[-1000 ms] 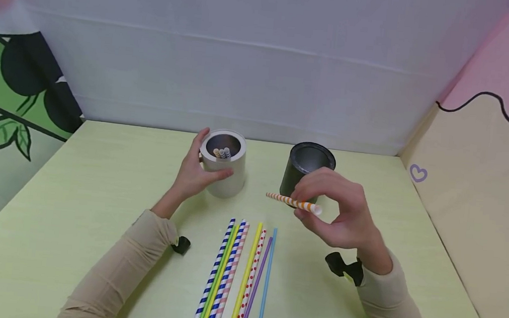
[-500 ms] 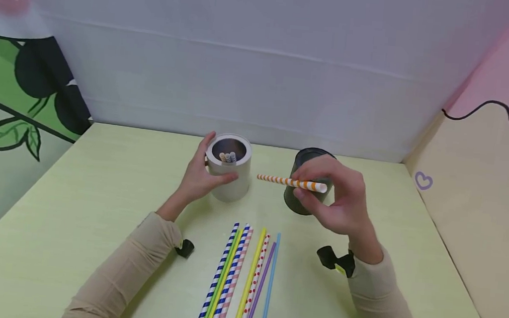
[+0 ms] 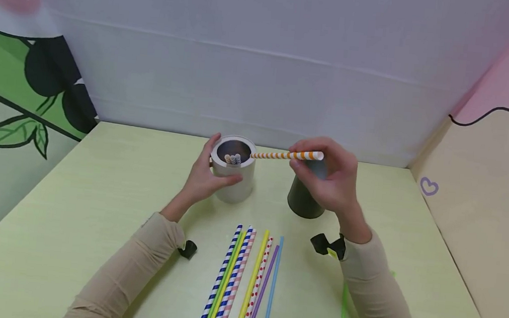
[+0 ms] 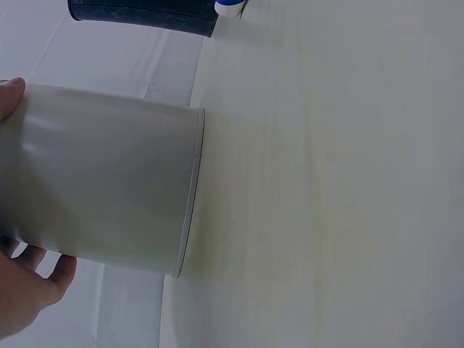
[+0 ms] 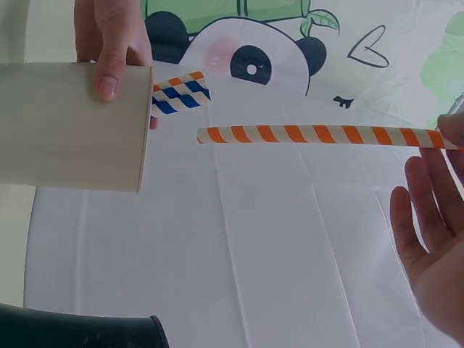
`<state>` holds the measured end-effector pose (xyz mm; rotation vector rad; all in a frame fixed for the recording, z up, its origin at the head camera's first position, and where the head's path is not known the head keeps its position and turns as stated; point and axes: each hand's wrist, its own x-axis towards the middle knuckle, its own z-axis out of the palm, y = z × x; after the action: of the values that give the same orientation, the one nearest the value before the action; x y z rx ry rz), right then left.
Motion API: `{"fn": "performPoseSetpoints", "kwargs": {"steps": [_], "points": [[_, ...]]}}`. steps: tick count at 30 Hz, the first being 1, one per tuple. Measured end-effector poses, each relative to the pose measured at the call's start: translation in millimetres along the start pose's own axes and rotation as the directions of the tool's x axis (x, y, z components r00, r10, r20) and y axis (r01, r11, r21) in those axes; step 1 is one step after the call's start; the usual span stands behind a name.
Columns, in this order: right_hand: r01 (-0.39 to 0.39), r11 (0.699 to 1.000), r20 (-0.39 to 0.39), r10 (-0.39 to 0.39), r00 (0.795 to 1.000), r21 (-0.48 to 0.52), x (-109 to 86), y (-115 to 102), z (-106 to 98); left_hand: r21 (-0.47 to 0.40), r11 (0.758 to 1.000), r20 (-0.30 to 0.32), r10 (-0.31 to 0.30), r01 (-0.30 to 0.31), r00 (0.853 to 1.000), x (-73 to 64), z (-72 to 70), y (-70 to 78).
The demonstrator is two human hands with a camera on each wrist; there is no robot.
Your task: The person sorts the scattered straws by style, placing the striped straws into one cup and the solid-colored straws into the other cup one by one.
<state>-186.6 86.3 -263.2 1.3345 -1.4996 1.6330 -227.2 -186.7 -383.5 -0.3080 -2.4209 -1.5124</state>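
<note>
White sheet backdrop (image 3: pixel 260 89) fills the far side, creases running across it. Pale yellow-green table (image 3: pixel 120 192) in front. Left panel (image 3: pixel 7 72) has panda-and-bamboo print, right panel (image 3: pixel 499 165) is beige and pink. My sleeves (image 3: pixel 126 274) are beige.

White canister (image 3: pixel 245 183) stands left of centre near the back of the table, mouth up. Dark green canister (image 3: pixel 303 198) is to its right, well apart from it, partly hidden behind my right hand.

Left hand (image 3: pixel 203 177): spread wide around the white canister, thumb on the near wall, fingers round the other side. Right hand (image 3: pixel 330 181): narrow pinch, thumb and fingertips holding the orange-striped paper straw (image 3: pixel 282 155) by its near end. In head view its far tip lines up with the white canister's rim; right wrist view shows it just beside the mouth, apart from it.

Straw bundle (image 3: pixel 231 283) lies on the table between my forearms, roughly lengthwise: blue-striped, green, yellow, pink-striped, red-dotted, purple, light blue. Green strip (image 3: pixel 344 313) is partly under my right arm, can't tell what it is

Smallest: striped straw ends (image 3: pixel 233 159) inside the white canister, orange and blue ones in right wrist view
</note>
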Motion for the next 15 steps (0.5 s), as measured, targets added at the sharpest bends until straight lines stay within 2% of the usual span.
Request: {"fn": "performPoseSetpoints", "kwargs": {"steps": [15], "points": [[-0.116, 0.981, 0.094, 0.131, 0.987, -0.157, 9.1, 35, 12, 0.019, 1.000, 0.003, 0.004, -0.004, 1.000, -1.3, -0.4, 1.6]]}}
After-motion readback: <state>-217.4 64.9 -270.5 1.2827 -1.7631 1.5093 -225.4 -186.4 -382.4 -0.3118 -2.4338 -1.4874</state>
